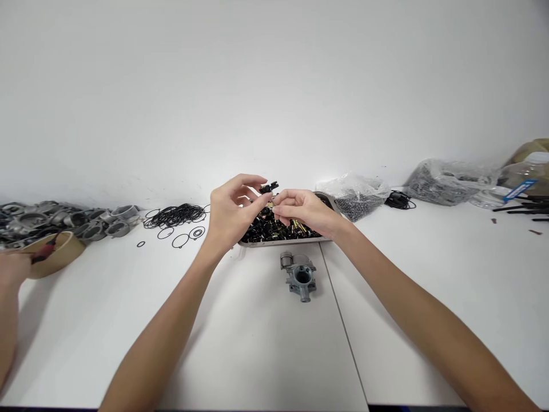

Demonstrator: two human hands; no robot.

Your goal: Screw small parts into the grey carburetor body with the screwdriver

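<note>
My left hand [234, 214] pinches a small black part [269, 187] between thumb and fingertips, above a tray [283, 243] filled with small black and brass-coloured parts. Just to its right, my right hand [303, 209] has its fingertips pressed together close to the black part; what they hold, if anything, is too small to name. Nearer to me than the tray, a grey metal carburetor body [301, 277] lies on the white table [257, 343], its round bore facing up toward me.
Black rubber rings [178, 215] and grey metal castings [77, 217] lie to the left. Another person's hand [15, 266] holds a red-handled tool over a tan bowl [64, 257]. Plastic bags [358, 197] of small parts, black cords [398, 199] and a clear bottle [525, 171] are at the right.
</note>
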